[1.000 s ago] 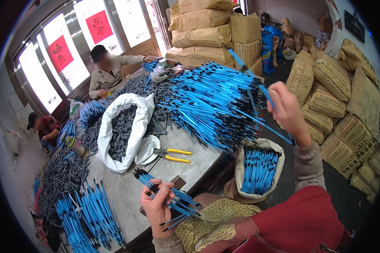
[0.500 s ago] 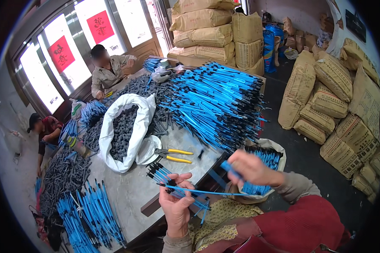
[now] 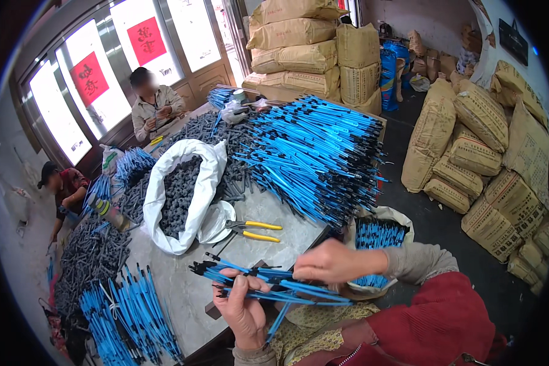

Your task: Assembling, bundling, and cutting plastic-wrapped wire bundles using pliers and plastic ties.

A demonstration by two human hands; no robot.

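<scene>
My left hand [image 3: 244, 308] is wrapped round a loose bunch of thin blue rods with black ends [image 3: 305, 294], which points right across the table's near edge. Just above the bunch, my right hand [image 3: 334, 262] is closed, its fingertips by the rods. Whatever it grips is hidden by the fingers. Yellow-handled pliers [image 3: 259, 230] lie on the table beyond the bunch. Near them stands an open white sack [image 3: 154, 198] of small dark grey parts. A big heap of blue rods [image 3: 323, 140] covers the table's far right part.
Loose dark grey parts [image 3: 94, 268] are piled at left, beside more blue rods [image 3: 131, 314], some tied. An open sack of rods [image 3: 396, 215] stands off the table's right edge. Two people [image 3: 158, 113] sit across the table. Brown sacks [image 3: 463, 134] are stacked right and behind.
My right hand has moved left and down to the bunch. The rods in my left hand have shifted and fan out more to the right. The far person's hands have come together.
</scene>
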